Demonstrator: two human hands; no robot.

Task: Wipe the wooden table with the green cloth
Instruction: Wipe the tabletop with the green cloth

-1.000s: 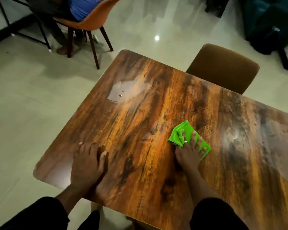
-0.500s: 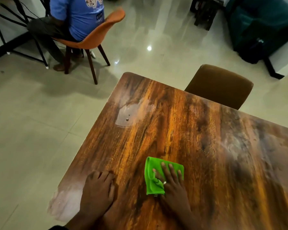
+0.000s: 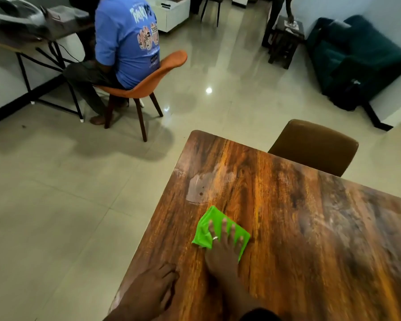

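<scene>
A folded green cloth (image 3: 208, 224) lies flat on the wooden table (image 3: 299, 228), near its left edge. My right hand (image 3: 222, 249) presses down on the cloth with straight, spread fingers; a ring shows on one finger. My left hand (image 3: 148, 290) rests flat on the table's left edge, fingers together and straight, holding nothing. A pale dull smear (image 3: 200, 187) marks the wood just beyond the cloth, toward the far left corner.
A brown chair back (image 3: 315, 144) stands at the table's far side. A person in a blue shirt (image 3: 127, 40) sits on an orange chair (image 3: 146, 86) at a desk to the far left. A dark green sofa (image 3: 357, 59) and a dark stool (image 3: 285, 40) stand at the back right.
My right hand slid the cloth left across the table and then forward toward the pale smear. The camera tilted up, showing more of the room. My left hand stayed flat on the table's edge.
</scene>
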